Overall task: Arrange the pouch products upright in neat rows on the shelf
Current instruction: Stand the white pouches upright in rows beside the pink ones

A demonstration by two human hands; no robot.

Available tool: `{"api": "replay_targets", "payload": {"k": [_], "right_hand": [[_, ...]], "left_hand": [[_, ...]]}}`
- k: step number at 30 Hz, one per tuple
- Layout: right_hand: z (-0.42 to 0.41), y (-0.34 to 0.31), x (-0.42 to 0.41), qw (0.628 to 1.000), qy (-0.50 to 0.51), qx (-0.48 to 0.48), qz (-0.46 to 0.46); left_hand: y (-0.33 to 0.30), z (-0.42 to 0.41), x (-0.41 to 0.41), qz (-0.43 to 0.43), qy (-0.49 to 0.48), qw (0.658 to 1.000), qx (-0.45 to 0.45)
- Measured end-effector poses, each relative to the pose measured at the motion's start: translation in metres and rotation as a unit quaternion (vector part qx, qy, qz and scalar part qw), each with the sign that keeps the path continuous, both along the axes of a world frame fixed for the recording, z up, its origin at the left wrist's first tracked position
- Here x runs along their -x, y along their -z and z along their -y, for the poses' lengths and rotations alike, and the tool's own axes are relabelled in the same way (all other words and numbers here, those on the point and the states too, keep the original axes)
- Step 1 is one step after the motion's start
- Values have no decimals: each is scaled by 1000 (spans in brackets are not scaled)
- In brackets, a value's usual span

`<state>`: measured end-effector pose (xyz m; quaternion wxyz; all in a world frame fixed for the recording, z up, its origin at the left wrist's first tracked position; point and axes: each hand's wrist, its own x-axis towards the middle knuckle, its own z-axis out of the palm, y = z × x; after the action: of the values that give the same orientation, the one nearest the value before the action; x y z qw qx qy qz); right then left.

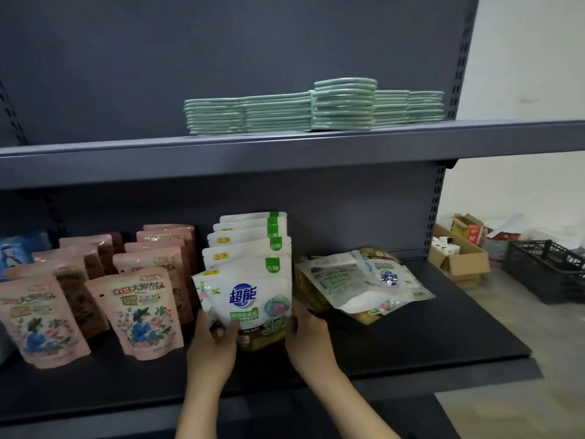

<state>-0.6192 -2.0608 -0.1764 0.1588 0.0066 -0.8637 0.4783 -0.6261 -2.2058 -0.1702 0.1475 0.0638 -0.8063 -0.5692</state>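
Near the front edge of the dark lower shelf (411,337), the left hand (211,350) and right hand (308,339) each have their grip clamped on a lower side of the front white pouch (250,299), held upright; four more white pouches (250,239) stand in a row behind it; toward the right edge lies a heap of toppled pouches (364,283); pink pouches (139,312) stand in rows toward the left edge; green packets (316,109) are stacked on the upper shelf (285,153).

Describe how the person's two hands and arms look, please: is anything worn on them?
Both the left hand and the right hand are bare: no gloves, and no rings, watch or bracelet show. The forearms are bare too, with no sleeve in view down to the picture's lower edge. The fingers look slender.
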Motion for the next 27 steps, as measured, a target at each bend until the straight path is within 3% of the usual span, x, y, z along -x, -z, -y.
{"api": "replay_targets", "payload": {"k": [3,10,15,18,22,24,27], "right_hand": [[-7,-10,-5,999,4,-32,-14],[-52,-46,-14,993,47,-83,-63],[-87,-64,-11,990,80,-103,-59],[-102,-70,-6,986,113,-98,-74],[-122,-69,-2,981,153,-96,-72],[-132,-63,-1,980,163,-103,-40],[-142,-53,5,979,177,-97,0]], "left_hand": [[-7,-1,0,-11,-48,999,12],[-77,-34,-18,-166,-177,970,-16],[-118,-83,-23,-239,-133,962,-7],[-119,-117,-14,-207,-35,978,10],[-87,-153,12,-49,109,987,107],[-65,-162,24,14,113,984,138],[-39,-168,35,63,109,986,112]]}}
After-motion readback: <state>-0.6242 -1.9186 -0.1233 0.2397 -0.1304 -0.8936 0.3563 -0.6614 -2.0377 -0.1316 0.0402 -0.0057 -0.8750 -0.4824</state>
